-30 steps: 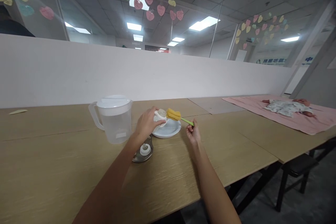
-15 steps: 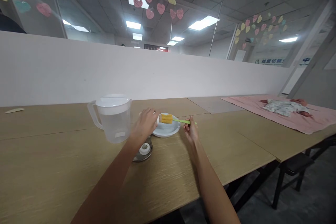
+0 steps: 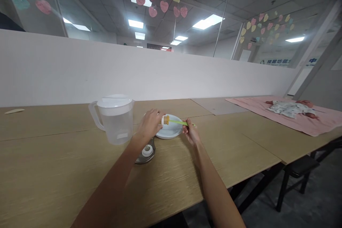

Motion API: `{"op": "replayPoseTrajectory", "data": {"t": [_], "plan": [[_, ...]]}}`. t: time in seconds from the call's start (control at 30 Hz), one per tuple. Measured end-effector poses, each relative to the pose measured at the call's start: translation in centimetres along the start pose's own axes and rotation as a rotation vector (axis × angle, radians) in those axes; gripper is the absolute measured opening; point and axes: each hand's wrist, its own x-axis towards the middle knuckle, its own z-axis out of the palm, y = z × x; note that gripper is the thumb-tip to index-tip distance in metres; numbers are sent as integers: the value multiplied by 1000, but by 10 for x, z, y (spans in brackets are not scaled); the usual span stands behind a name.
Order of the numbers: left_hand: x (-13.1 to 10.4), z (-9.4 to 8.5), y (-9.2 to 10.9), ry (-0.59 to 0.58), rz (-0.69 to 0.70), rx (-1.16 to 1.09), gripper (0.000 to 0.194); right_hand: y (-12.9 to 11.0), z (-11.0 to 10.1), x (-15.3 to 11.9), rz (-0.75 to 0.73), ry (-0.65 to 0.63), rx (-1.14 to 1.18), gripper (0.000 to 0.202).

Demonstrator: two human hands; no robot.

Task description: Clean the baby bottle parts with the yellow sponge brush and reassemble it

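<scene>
My left hand (image 3: 151, 124) is wrapped round a small bottle (image 3: 162, 120), of which only the white-rimmed mouth shows. My right hand (image 3: 191, 131) grips the green handle of a brush (image 3: 177, 122). The brush's yellow sponge head (image 3: 166, 119) is partly inside the bottle mouth. Below both hands lies a white plate (image 3: 169, 133). Under my left wrist, a metal tray (image 3: 145, 159) holds a white ring-shaped cap (image 3: 147, 150); my arm hides part of the tray.
To the left stands a clear lidded pitcher (image 3: 117, 124). On the right, a doll (image 3: 291, 108) lies on a pink cloth (image 3: 315, 126). A low white wall (image 3: 160, 74) borders the table's back; a stool (image 3: 301, 166) is at the right.
My right hand has moved left, pushing the yellow sponge head further into the bottle mouth. My left hand has barely moved.
</scene>
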Motion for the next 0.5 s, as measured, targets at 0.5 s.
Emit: {"op": "replayPoseTrajectory", "data": {"t": [0.5], "plan": [[0, 1, 6, -10, -42, 25, 39, 2, -6, 2, -34, 102, 106, 31]]}}
